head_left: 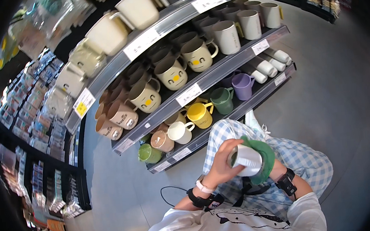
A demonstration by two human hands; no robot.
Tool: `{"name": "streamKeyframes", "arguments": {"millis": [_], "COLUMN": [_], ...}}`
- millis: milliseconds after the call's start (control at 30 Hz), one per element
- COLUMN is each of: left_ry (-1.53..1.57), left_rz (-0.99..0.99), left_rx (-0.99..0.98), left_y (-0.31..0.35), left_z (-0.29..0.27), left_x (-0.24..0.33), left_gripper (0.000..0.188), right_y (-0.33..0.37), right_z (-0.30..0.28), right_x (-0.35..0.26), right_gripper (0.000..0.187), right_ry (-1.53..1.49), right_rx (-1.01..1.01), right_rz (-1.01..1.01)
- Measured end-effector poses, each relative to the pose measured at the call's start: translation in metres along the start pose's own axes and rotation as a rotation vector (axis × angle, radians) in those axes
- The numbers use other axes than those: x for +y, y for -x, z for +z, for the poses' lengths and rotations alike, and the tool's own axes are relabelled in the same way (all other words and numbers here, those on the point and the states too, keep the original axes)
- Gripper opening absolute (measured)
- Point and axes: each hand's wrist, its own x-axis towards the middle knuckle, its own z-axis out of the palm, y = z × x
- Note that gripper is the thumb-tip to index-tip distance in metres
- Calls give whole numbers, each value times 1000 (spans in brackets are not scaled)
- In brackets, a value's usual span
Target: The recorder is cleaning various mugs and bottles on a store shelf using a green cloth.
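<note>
Over my lap, my left hand [223, 163] has its fingers and thumb closed around a tilted white cup [248, 160]. Its opening faces left, toward my palm, and looks dark greenish inside. A green cloth [264, 152] wraps about the other end of the cup. My right hand [277, 169] is behind that cloth and presses it to the cup; most of its fingers are hidden. In front of my knees stands the low shelf, with a yellow mug [200, 115], a dark green mug [222, 101] and a white mug [180, 132] on it.
Cream face mugs [171, 74] and white mugs [226, 37] fill the middle shelf [163, 115]. Larger cream jugs [137, 8] stand above. A purple mug [243, 86] and wrapped white rolls [272, 63] sit at lower right. A rack of small packages [32, 106] stands left. Grey floor [336, 103] lies right.
</note>
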Motion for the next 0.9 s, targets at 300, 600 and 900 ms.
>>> {"name": "streamKeyframes", "arguments": {"millis": [300,600,900], "left_ry": [1196,837,-448], "left_rz": [-598,-404,184], "left_rx": [383,426,650], "left_y": [4,-5,-27], "left_z": [42,63,71], "left_x": [-7,2,-15], "left_gripper": [34,68,77], "right_y": [-7,-4,-12], "right_z": [24,30,15], "right_x": [-14,-16,-1], "right_gripper": [38,38,35], "right_ry": [19,-244,-268], "right_rx": [136,28,47], "right_rz": [-459,-265,-191]}}
